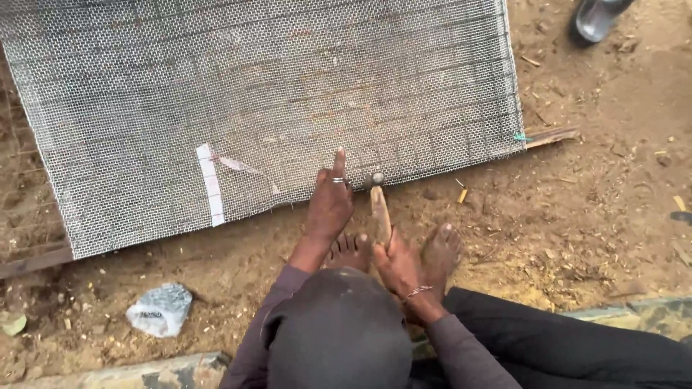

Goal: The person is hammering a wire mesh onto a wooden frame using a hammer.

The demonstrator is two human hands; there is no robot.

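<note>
Head view: left hand (330, 205) lies flat and open on the stiff, springy wire mesh (267, 101) near its lower edge; right hand (395, 263) grips the hammer (379, 205) by its wooden handle's end.

From my remote seat this reads as an outdoor work yard, a rough open-air workshop rather than any room. The floor is bare brown packed earth (577, 216) strewn with wood chips and straw bits, running out on every side of my grip on the wooden-handled hammer (379, 209). Just ahead of that grip, a large sheet of grey fine wire mesh (274, 94) lies flat on the earth over rough weathered timber battens (551, 135), with no worktop under it. Behind and to the left of the grip sits a crumpled grey plastic wrapper (160, 308), and nearer still a worn stone kerb (144, 371).
</note>
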